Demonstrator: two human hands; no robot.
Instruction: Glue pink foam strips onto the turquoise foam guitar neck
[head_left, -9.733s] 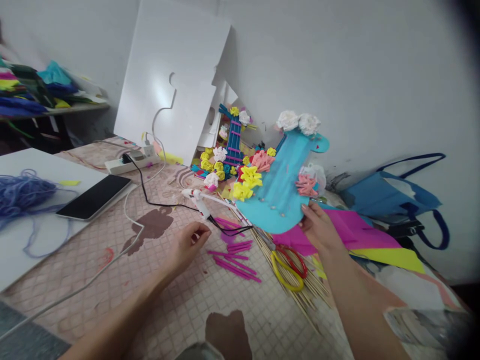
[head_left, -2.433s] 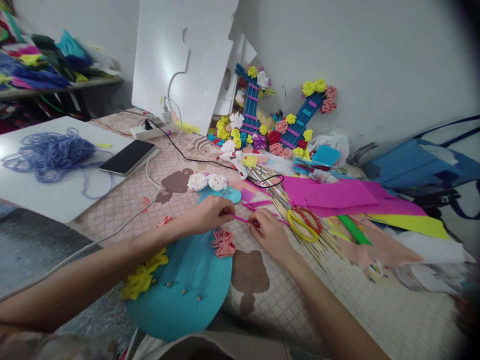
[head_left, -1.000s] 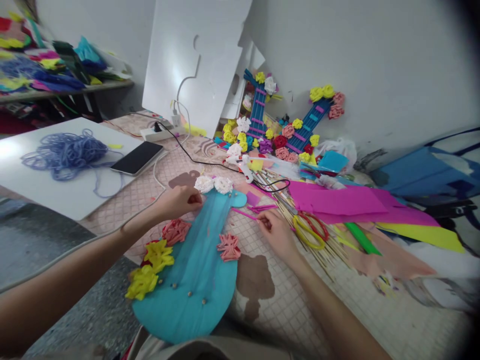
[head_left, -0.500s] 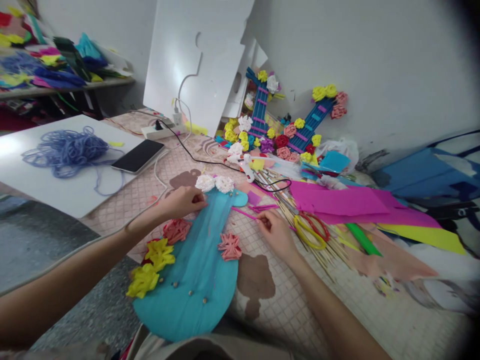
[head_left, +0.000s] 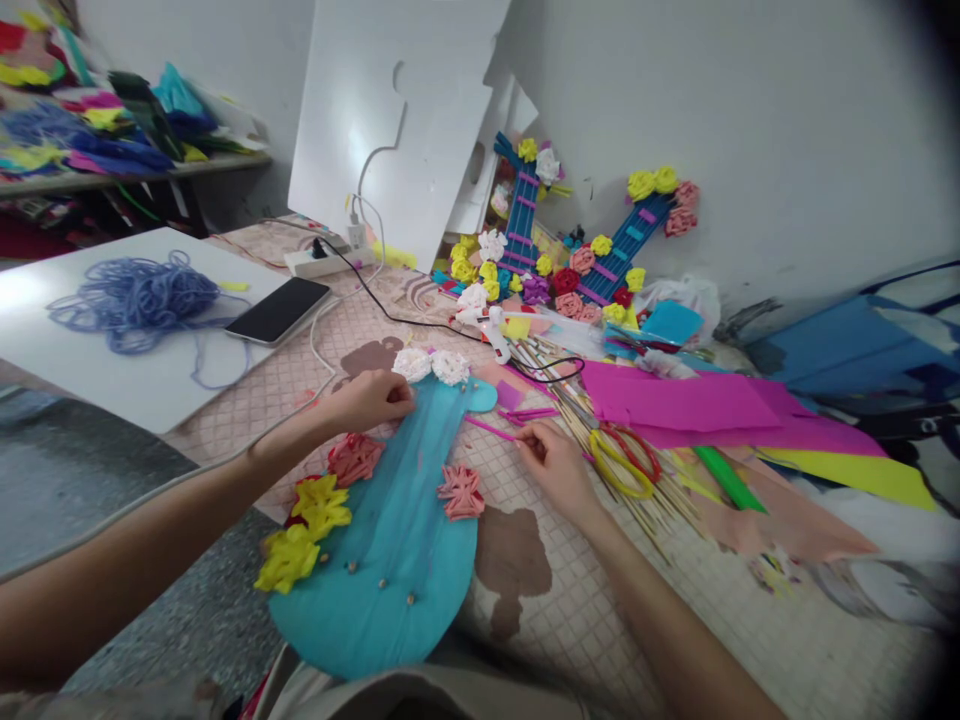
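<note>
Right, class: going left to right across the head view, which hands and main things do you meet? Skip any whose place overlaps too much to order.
Blue yarn heap → black phone → left hand → magenta stick → right hand → scissor handles → green strip → blue bag.

Glue gun (head_left: 494, 332), scissors (head_left: 627, 456), yarn (head_left: 150, 300) and coloured sheets (head_left: 679, 397) mark a craft workspace (a cluttered one).

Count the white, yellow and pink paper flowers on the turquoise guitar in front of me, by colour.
White paper flowers: 2
Yellow paper flowers: 2
Pink paper flowers: 2
Total of these colours: 6
</note>
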